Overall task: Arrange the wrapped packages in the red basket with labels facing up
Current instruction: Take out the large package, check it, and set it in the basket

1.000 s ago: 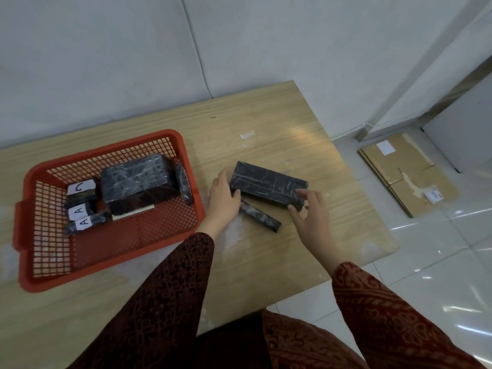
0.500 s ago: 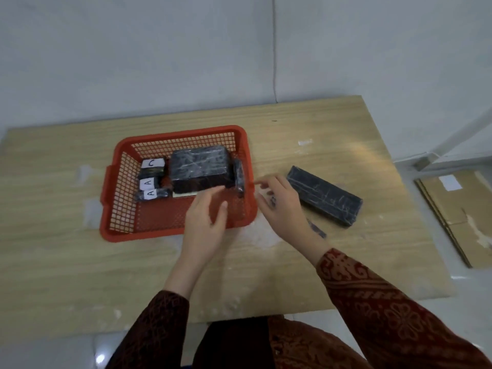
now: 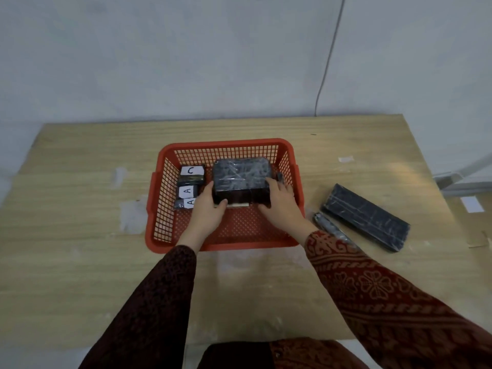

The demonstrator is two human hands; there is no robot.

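The red basket (image 3: pixel 163 209) stands on the wooden table. Inside it a large black wrapped package (image 3: pixel 241 177) sits with no label showing on top; a white edge shows under its near side. My left hand (image 3: pixel 209 209) grips its left near corner and my right hand (image 3: pixel 279 205) grips its right side. Three small packages lie at the basket's left: one labelled C (image 3: pixel 192 171) and two labelled A (image 3: pixel 188 191) (image 3: pixel 189 202). A thin dark package (image 3: pixel 279 176) stands against the basket's right wall.
On the table right of the basket lie a long flat black package (image 3: pixel 366 218) and a thin black stick-shaped package (image 3: pixel 330 227), partly behind my right sleeve. The wall is close behind the table. Cardboard lies on the floor at far right (image 3: pixel 476 209).
Both hands left the long package on the table, moved left into the basket and closed on the large package. My view has swung left to centre on the basket.
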